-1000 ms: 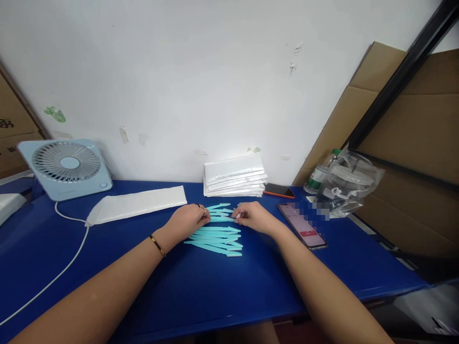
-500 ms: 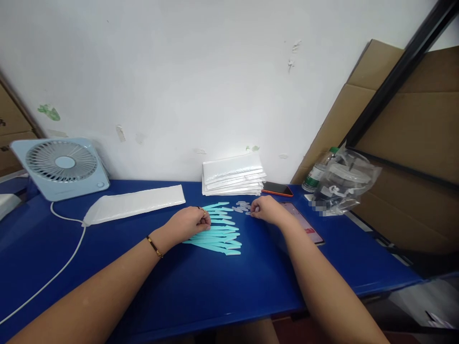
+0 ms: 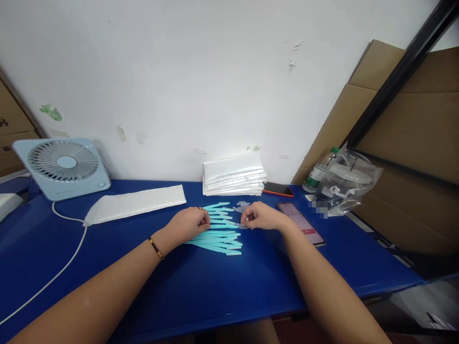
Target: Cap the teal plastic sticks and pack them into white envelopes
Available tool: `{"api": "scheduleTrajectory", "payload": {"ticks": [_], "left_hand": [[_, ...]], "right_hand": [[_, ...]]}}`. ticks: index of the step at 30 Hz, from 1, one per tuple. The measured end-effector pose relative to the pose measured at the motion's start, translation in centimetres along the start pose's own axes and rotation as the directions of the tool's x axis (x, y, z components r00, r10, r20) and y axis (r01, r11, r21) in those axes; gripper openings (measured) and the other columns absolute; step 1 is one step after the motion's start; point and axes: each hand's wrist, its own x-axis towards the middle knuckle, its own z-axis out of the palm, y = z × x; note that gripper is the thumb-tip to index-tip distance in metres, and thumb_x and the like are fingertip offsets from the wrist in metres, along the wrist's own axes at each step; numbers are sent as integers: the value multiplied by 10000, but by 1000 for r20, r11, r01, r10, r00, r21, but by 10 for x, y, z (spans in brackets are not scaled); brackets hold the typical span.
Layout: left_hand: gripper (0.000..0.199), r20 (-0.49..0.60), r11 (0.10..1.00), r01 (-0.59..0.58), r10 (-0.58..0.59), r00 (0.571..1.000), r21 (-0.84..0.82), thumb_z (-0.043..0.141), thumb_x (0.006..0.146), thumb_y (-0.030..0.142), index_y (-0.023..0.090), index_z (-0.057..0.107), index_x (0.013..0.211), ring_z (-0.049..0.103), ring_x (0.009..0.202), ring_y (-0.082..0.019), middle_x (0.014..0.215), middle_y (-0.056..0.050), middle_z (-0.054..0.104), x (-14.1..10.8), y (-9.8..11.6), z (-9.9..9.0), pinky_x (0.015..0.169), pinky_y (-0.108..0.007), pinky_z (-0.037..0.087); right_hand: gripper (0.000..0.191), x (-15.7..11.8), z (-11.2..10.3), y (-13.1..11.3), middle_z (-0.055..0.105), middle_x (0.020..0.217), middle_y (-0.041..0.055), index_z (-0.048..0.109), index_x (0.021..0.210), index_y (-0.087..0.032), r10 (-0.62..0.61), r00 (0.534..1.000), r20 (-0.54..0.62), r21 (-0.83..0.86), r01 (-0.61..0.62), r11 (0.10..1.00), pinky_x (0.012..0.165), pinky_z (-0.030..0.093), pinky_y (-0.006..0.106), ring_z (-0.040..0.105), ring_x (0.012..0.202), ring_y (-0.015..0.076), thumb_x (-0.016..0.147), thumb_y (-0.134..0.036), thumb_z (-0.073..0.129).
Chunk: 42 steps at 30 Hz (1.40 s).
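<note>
Several turquoise eyebrow razors (image 3: pixel 218 240) lie fanned out on the blue table, their blade ends pointing right. My left hand (image 3: pixel 190 224) is closed on one eyebrow razor (image 3: pixel 224 226), gripping its handle end over the others. Opposite its tip, my right hand (image 3: pixel 261 216) pinches a small translucent blade cap (image 3: pixel 243 226). Cap and razor tip meet or nearly meet; how far one sits in the other is too small to tell. Behind the right fingers lies a little pile of translucent caps (image 3: pixel 241 206).
Padded white envelopes (image 3: pixel 233 174) are stacked against the wall, with another envelope (image 3: pixel 139 203) lying flat to the left. A blue fan (image 3: pixel 66 165) stands far left, its cable trailing forward. Two phones, one lit (image 3: pixel 303 224), a bottle (image 3: pixel 315 177) and a bagged cup (image 3: pixel 346 184) are right.
My right hand has moved left and slightly nearer from the cap pile, bringing a cap to the razor tip. My left hand has stayed nearly in place, with its razor now extending further right.
</note>
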Motion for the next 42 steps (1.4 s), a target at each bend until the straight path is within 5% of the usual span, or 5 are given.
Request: {"api": "scheduleTrajectory", "payload": {"ticks": [15, 21, 27, 33, 42], "left_hand": [[188, -20, 999, -19, 20, 1000, 27, 476, 792, 322, 214, 616, 725, 568, 675, -156, 734, -12, 641, 1, -1, 0, 555, -247, 384], [173, -49, 997, -4, 8, 999, 80, 469, 799, 290, 212, 609, 733, 561, 683, -151, 759, -10, 624, 4, -8, 4, 577, -245, 372], [229, -138, 997, -39, 47, 989, 61, 463, 824, 372, 221, 633, 847, 567, 788, -168, 878, -24, 628, 0, -6, -2, 670, -256, 396], [210, 49, 987, -156, 157, 986, -30, 539, 785, 394, 237, 667, 840, 566, 727, -139, 813, -1, 643, -5, 3, -5, 601, -218, 386], [275, 24, 992, -125, 125, 992, 4, 422, 844, 352, 197, 623, 740, 550, 666, -138, 737, -16, 645, -2, 1, -1, 572, -231, 357]], "right_hand": [[141, 7, 12, -9, 652, 705, 5, 694, 789, -172, -75, 995, -61, -82, 70, 994, 555, 383, 206, 554, 616, 117, 732, -206, 569], [155, 14, 18, -10, 679, 791, 19, 688, 808, -176, -134, 973, -187, -107, 116, 987, 625, 404, 208, 591, 697, 125, 764, -199, 541], [173, 2, -12, 21, 673, 768, 31, 687, 804, -165, -11, 887, -462, -190, -87, 978, 648, 409, 229, 587, 697, 140, 759, -163, 520], [224, -1, -19, 43, 662, 834, 46, 697, 881, -173, 57, 921, -386, -290, -180, 940, 680, 413, 223, 588, 748, 156, 680, -129, 606], [161, 3, -12, 40, 647, 783, 52, 646, 774, -172, 179, 923, -342, -395, -314, 863, 566, 362, 209, 572, 696, 160, 618, -150, 611]]}}
